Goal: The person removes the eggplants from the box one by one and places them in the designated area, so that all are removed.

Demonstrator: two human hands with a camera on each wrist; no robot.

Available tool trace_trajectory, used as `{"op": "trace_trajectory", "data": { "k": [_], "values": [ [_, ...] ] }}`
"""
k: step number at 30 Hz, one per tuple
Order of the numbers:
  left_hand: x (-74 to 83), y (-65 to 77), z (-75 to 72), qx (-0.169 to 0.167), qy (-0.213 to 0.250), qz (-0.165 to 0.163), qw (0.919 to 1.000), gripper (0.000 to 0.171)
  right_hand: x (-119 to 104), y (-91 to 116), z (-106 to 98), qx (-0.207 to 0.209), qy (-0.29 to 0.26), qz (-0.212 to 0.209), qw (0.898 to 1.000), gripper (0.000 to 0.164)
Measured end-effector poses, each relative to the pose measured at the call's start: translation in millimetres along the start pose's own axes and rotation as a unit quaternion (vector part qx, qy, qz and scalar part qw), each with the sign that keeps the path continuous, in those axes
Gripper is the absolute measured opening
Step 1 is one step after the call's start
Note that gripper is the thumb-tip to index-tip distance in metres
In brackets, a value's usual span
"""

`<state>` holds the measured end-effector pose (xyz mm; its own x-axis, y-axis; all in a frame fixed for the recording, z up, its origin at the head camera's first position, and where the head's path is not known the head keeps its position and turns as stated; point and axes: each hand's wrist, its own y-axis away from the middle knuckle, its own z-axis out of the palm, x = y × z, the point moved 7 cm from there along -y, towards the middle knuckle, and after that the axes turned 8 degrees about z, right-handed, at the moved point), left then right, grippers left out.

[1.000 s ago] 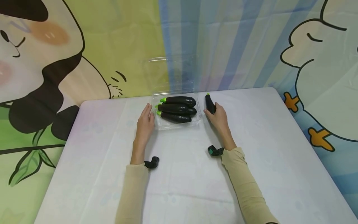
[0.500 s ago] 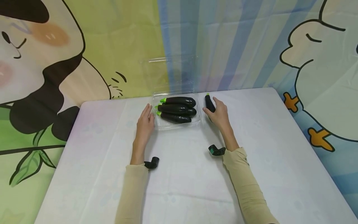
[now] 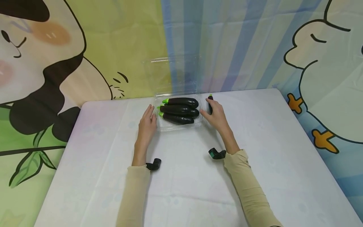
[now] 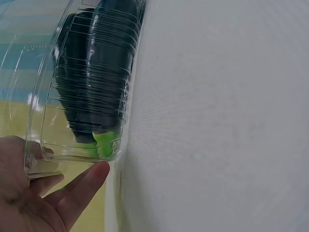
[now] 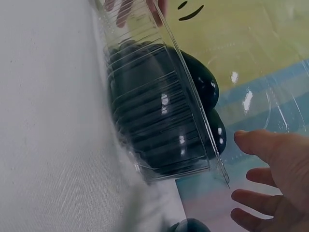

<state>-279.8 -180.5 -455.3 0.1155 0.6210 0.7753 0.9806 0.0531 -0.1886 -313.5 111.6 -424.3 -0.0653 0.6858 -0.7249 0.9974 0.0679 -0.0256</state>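
Observation:
A clear plastic clamshell box [image 3: 178, 128] stands near the table's back edge, holding several dark eggplants [image 3: 180, 110] with green stem ends. At the box's left end lies my left hand [image 3: 148, 121]; in the left wrist view its fingertips [image 4: 100, 169] are right at the corner of the box. My right hand [image 3: 216, 116] hovers at the right end, its fingers spread and holding nothing, the thumb close to the rim. A single eggplant [image 3: 210, 97] lies on the table just right of the box, partly covered by that hand. Its rounded end [image 5: 190, 226] shows low in the right wrist view.
The box's transparent lid [image 3: 175, 74] is raised up against the printed cloth backdrop [image 3: 241, 41]. A white cloth [image 3: 181, 176] covers the table. On each wrist sits a small black camera [image 3: 154, 164].
My right hand has let go of the single eggplant and shifted left toward the box, now overlapping more of the eggplant. The left hand and the box have stayed put.

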Motion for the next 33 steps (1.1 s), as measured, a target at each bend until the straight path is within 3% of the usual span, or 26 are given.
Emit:
{"op": "trace_trajectory", "data": {
  "k": [10,23,33],
  "values": [
    [-0.7,-0.4,1.7,-0.003,0.003,0.0,1.0,0.047,-9,5,6,-0.012,-0.017,-0.019,1.0,0.06],
    [-0.8,0.1,5.2,-0.008,0.011,-0.003,0.9999,0.048,-15,10,15,-0.031,-0.005,-0.028,0.999,0.06],
    [-1.4,0.4,1.2,-0.008,0.006,-0.009,0.9999,0.048,-27,14,26,-0.041,0.008,-0.057,0.998,0.062]
  ]
}}
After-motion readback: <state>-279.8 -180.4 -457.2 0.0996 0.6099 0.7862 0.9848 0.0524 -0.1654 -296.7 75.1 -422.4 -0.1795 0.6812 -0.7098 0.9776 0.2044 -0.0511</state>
